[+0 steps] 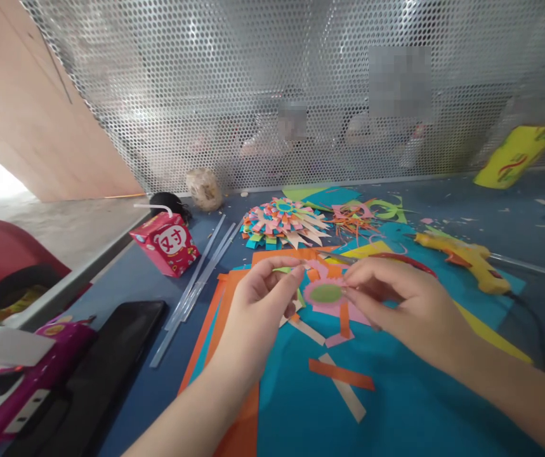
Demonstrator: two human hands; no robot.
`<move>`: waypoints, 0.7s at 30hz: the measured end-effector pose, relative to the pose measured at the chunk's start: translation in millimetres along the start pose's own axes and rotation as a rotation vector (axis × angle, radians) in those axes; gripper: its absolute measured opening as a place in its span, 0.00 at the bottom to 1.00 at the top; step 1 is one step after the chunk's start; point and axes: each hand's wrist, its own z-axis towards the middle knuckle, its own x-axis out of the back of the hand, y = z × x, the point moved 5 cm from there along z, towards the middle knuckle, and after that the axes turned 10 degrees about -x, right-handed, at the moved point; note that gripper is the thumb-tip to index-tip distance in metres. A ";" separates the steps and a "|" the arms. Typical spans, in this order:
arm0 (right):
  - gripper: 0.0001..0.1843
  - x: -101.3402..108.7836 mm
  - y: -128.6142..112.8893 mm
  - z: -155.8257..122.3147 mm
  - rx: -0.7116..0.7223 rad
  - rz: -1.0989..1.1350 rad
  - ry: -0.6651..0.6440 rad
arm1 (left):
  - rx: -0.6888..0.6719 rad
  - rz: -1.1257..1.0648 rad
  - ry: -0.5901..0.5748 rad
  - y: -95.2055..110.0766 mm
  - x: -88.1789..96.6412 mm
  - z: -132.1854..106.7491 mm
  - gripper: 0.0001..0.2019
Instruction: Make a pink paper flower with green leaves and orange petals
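Note:
My right hand (391,292) pinches the edge of a small pink paper flower (308,293) with a green oval centre (327,292). Opposite it, my left hand (269,285) has thumb and forefinger closed at the end of a small pink paper strip (318,268), blurred at the fingertips. Below the hands, loose orange (341,374) and cream (348,397) paper strips lie crossed on a blue paper sheet (310,419). Scissors (336,256) with a red handle lie behind my right hand, partly hidden by it.
A layered paper flower (282,222) and paper scraps (355,219) lie behind the hands. At right is a yellow glue gun (467,257); at left, clear glue sticks (200,285), a red drink carton (167,244) and a black phone (110,355). Perforated metal (234,76) borders the table's back.

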 end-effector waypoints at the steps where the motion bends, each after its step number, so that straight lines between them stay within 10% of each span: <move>1: 0.05 -0.7 3.5 1.1 -0.087 0.065 -0.036 | -0.058 0.056 0.006 2.9 1.2 0.5 0.09; 10: 0.08 -10.7 17.7 4.1 -0.368 0.415 -0.296 | -0.543 0.392 -0.131 23.1 -0.8 -7.4 0.12; 21: 0.09 -7.7 15.1 8.4 -0.363 0.385 -0.239 | -0.578 0.492 -0.134 32.4 -0.4 -13.1 0.18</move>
